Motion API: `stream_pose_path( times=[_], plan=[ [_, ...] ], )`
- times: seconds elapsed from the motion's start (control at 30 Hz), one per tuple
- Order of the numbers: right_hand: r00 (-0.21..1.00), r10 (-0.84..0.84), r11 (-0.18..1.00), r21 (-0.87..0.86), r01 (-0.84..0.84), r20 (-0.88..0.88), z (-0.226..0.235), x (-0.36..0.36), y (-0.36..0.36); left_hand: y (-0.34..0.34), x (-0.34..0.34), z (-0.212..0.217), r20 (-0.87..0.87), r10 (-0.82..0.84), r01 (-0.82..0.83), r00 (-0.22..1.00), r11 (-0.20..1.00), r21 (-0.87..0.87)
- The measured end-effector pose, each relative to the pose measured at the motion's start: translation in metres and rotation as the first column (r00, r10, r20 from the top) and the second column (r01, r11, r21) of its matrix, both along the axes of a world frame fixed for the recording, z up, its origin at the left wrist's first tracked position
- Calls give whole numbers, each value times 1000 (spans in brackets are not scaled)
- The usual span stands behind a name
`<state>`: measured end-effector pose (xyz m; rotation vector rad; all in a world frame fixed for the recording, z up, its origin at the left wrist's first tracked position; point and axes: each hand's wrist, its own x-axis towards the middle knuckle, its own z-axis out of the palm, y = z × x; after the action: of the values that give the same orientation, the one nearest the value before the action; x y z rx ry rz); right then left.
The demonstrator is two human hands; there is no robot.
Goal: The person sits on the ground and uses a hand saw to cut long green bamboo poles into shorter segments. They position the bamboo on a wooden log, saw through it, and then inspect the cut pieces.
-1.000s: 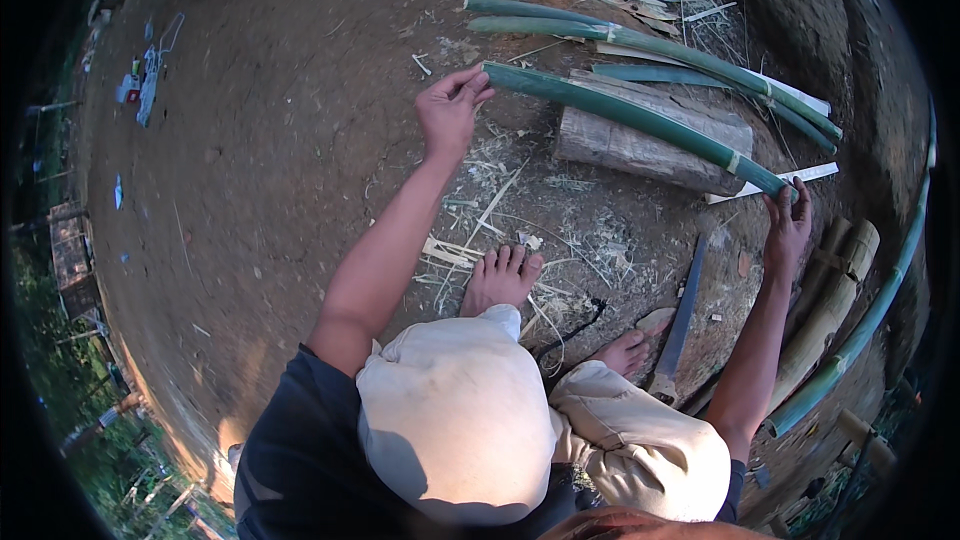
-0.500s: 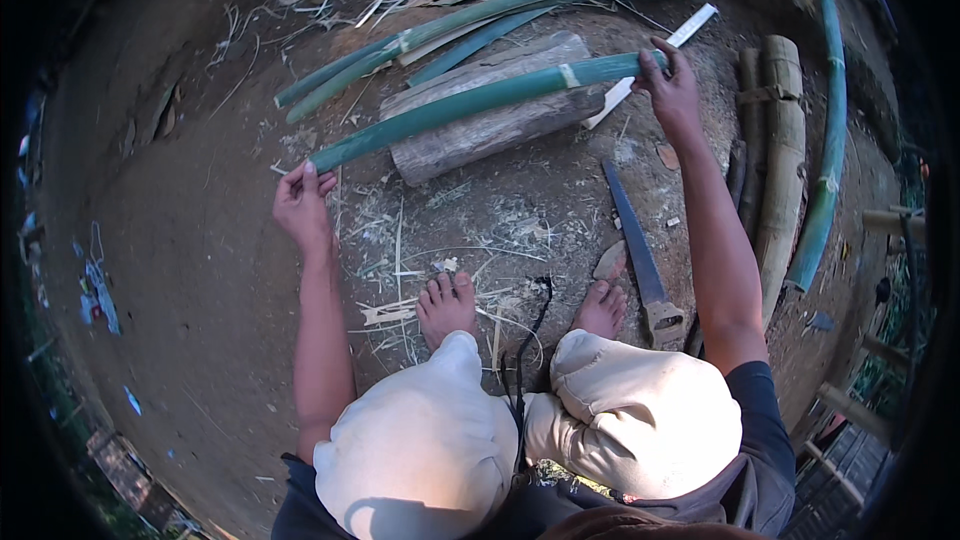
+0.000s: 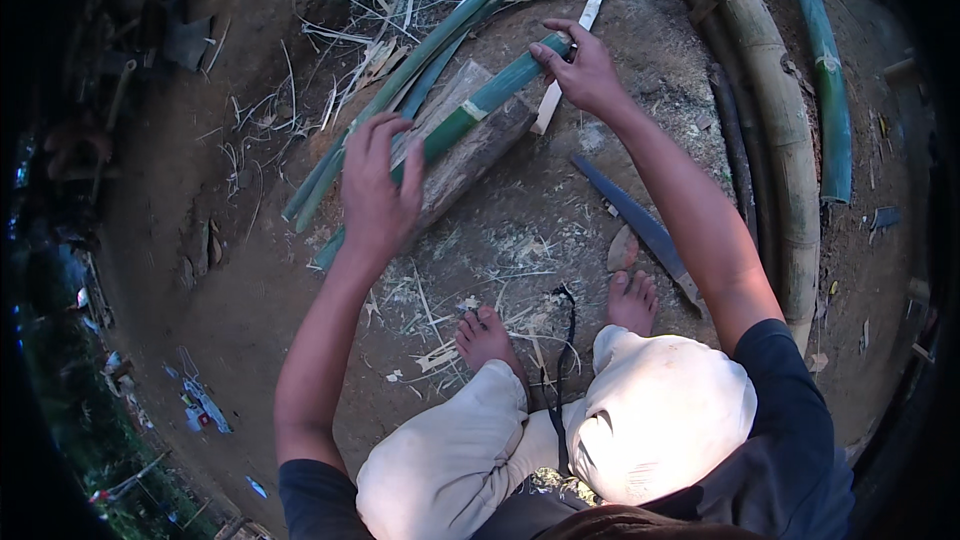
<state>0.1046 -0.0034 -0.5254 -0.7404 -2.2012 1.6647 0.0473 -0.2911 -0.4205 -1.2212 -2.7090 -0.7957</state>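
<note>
A green split length of bamboo (image 3: 504, 86) with a pale node ring lies slantwise across a short grey log (image 3: 470, 162). At its far end my right hand (image 3: 585, 68) grips it, thumb and fingers closed around the edge. My left hand (image 3: 378, 185) is over the nearer half of the bamboo, fingers apart and curved, covering part of it. Whether those fingers touch the bamboo I cannot tell. The bamboo's near end shows just left of my left wrist.
More green bamboo lengths (image 3: 420, 60) lie beyond the log among pale shavings. A handsaw blade (image 3: 640, 223) rests on the dirt by my right foot. A pale strip (image 3: 588, 15) lies past my right hand. Thick dry bamboo (image 3: 782, 140) and a green pole (image 3: 826, 90) lie at right.
My left hand has let go of the bamboo's near end and moved up along it, fingers spreading. My right hand keeps its grip on the far end. The view has turned, so the bamboo slants more steeply.
</note>
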Motion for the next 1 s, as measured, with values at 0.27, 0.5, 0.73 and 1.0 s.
stream_pose_path(
  times=[0.27, 0.5, 0.73, 1.0],
  plan=[
    [998, -20, 998, -57, 17, -56, 10, -11, -19, 135, -44, -53, 174, 173, -179, 969, 984, 18],
    [999, -36, 996, -82, 33, -37, 9, -1, -14, 85, -52, -55, 341, 190, -209, 920, 978, 20],
    [997, -17, 999, 36, 20, -74, -19, -9, -19, 49, -78, -88, 538, 448, -518, 714, 855, -24],
    [998, 11, 995, -96, -16, -60, -3, -6, -24, 30, -67, -106, 374, 498, -472, 782, 866, -167]
  ],
)
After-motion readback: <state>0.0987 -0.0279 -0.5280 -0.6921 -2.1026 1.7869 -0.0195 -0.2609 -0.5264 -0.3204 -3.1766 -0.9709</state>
